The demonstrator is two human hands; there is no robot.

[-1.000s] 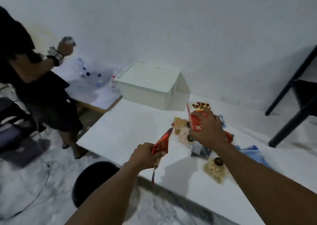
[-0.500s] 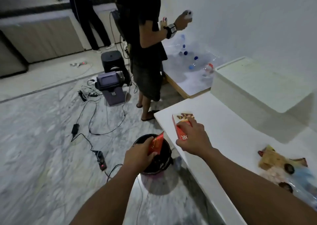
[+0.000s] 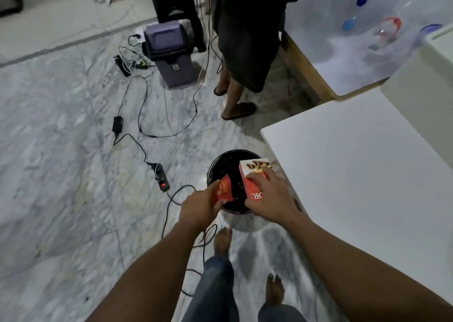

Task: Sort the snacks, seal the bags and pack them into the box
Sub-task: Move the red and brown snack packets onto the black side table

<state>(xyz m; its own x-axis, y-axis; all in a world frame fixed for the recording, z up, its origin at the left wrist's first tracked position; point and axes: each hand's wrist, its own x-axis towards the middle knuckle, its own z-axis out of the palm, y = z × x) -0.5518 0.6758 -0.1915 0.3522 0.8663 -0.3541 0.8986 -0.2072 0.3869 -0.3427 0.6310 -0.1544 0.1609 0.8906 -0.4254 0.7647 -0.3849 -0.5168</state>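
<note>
Both hands are held out over a black-lined bin (image 3: 232, 174) that stands on the marble floor (image 3: 61, 174) just beside the near corner of the white worktop (image 3: 355, 162). The right hand (image 3: 270, 199) is closed around a red and white snack box (image 3: 255, 180), with the fingers laid over its front face and the thumb at its lower edge. The box is held upright with a slight lean; its long axis runs away from the wearer, the end printed with chocolate rolls pointing up and away, and the white lettering on its red part is seen upside down. The left hand (image 3: 199, 206) is pinched on a smaller red torn piece of packaging (image 3: 224, 190), thumb pressed against its lower edge. That piece is tilted, its upper corner pointing up and to the right, toward the box, and it hangs above the bin's opening. The two items are near each other but apart. The wearer's bare feet (image 3: 223, 243) are seen below the bin. A second person in dark clothes (image 3: 245, 39) is seen standing beyond, near a purple swing-lid bin (image 3: 171, 52) and cables (image 3: 137, 115) lying across the floor.
</note>
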